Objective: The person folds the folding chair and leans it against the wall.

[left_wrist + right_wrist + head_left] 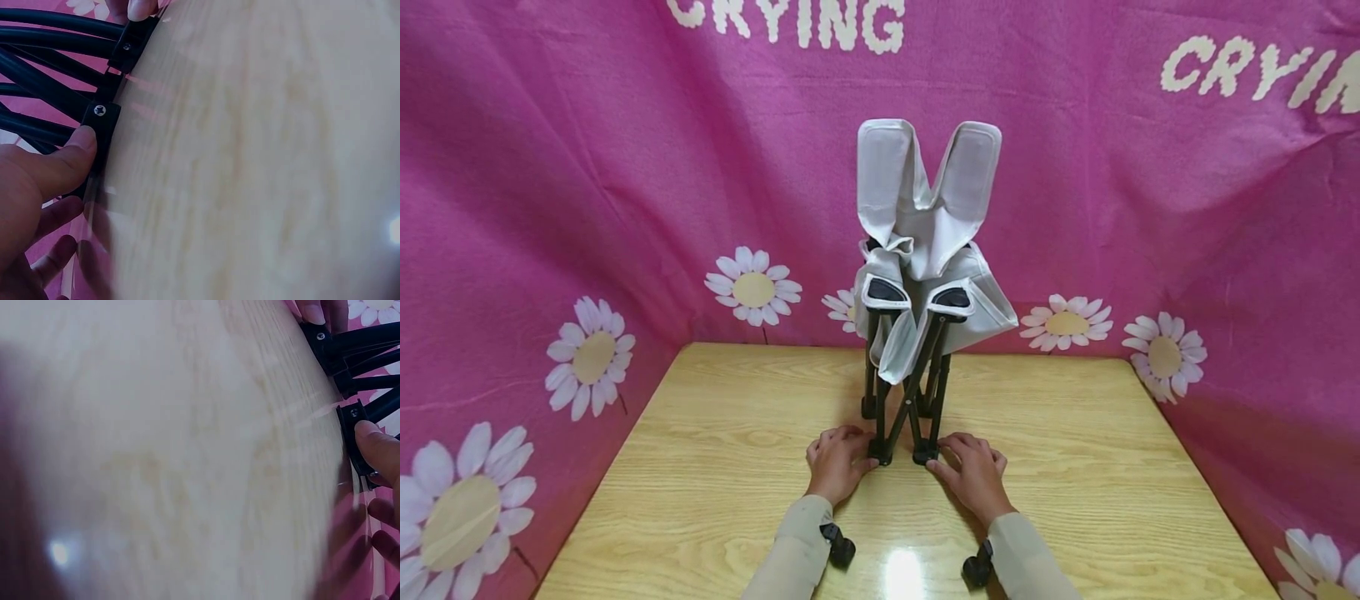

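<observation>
A folding chair (925, 233) with light grey fabric and black legs stands mostly folded on the table, its legs crossed and close together. Two flaps of its fabric stick up at the top, and the rest hangs in creases. My left hand (837, 462) pinches the near left black foot (103, 122), thumb on its front beside a screw. On the other side, my right hand (976, 471) grips the near right foot (351, 434) the same way, thumb in front. The other fingers of both hands spread out low beside the feet.
The wooden table (700, 500) has its far edge just behind the chair. A pink cloth (760, 150) with daisies and white lettering hangs behind it and along both sides. Small black devices (841, 550) are strapped at both wrists.
</observation>
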`<state>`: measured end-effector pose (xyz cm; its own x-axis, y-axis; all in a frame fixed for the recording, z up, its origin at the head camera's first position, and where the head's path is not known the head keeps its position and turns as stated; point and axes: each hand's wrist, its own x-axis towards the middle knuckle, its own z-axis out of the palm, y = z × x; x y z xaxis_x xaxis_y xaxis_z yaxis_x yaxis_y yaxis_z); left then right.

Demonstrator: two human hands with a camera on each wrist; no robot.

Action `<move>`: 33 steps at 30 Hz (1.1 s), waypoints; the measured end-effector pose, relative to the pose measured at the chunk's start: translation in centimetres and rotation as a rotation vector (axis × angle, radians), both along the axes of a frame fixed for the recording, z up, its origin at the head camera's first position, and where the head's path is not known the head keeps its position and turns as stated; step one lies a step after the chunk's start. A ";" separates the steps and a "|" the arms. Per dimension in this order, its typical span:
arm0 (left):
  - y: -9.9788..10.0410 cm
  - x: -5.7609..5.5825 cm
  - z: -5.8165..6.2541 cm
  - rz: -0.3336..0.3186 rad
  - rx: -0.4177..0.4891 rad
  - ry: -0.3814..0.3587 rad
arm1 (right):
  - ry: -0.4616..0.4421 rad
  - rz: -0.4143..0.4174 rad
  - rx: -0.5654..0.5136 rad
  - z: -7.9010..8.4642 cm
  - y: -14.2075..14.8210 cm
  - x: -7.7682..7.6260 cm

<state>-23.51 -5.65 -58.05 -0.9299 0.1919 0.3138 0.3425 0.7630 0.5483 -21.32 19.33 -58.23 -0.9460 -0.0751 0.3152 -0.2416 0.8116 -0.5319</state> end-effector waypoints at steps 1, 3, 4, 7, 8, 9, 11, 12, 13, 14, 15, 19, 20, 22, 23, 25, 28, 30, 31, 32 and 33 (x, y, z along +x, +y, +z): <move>0.0 0.0 0.0 0.001 0.001 0.000 | 0.001 -0.001 0.002 0.0 0.0 -0.1; 0.0 -0.1 0.0 0.005 0.004 -0.006 | -0.005 -0.004 0.004 -0.1 0.1 -0.2; 0.0 -0.2 0.0 0.008 0.002 -0.012 | -0.010 -0.005 0.004 -0.1 0.1 -0.3; 0.0 -0.3 0.1 0.016 0.005 -0.026 | -0.022 -0.006 0.004 -0.1 0.1 -0.4; 0.1 -0.3 0.1 0.018 0.006 -0.030 | -0.025 -0.007 0.003 -0.1 0.1 -0.5; 0.1 -0.4 0.1 0.020 0.006 -0.036 | -0.025 -0.007 0.003 -0.1 0.1 -0.5; 0.1 -0.5 0.0 0.021 0.002 -0.035 | -0.026 -0.007 0.000 0.0 0.1 -0.6; 0.1 -0.5 0.0 0.022 -0.002 -0.037 | -0.026 -0.006 -0.001 0.0 0.1 -0.7; 0.1 -0.5 0.0 0.023 -0.003 -0.038 | -0.026 -0.005 -0.002 0.1 0.1 -0.7; 0.1 -0.6 0.0 0.025 -0.004 -0.039 | -0.030 -0.005 -0.005 0.2 0.0 -0.7; 0.1 -0.6 0.0 0.026 -0.004 -0.044 | -0.033 -0.006 -0.004 0.3 0.0 -0.7; 0.2 -0.8 0.1 0.028 0.006 -0.052 | -0.034 -0.007 -0.003 0.3 0.0 -0.9; 0.2 -0.8 0.2 0.028 0.005 -0.050 | -0.029 -0.006 0.002 0.2 0.0 -1.0; 0.2 -0.9 0.2 0.029 0.004 -0.045 | -0.016 -0.005 0.005 0.2 0.0 -1.2; 0.2 -0.9 0.2 0.030 0.000 -0.042 | -0.008 -0.003 0.006 0.1 0.0 -1.3; 0.2 -1.0 0.2 0.032 -0.002 -0.043 | -0.001 0.001 0.008 0.0 0.1 -1.5; 0.2 -1.1 0.3 0.033 -0.002 -0.054 | -0.007 0.002 0.006 0.0 0.1 -1.7; 0.3 -1.2 0.4 0.033 -0.002 -0.062 | -0.026 0.000 0.001 0.1 0.1 -1.8; 0.3 -1.2 0.4 0.033 -0.002 -0.062 | -0.036 -0.002 0.000 0.2 0.1 -1.9; 0.3 -1.3 0.4 0.033 -0.003 -0.061 | -0.044 -0.003 -0.002 0.2 0.1 -1.9; 0.3 -1.3 0.4 0.034 -0.005 -0.058 | -0.053 -0.005 -0.001 0.3 0.1 -2.0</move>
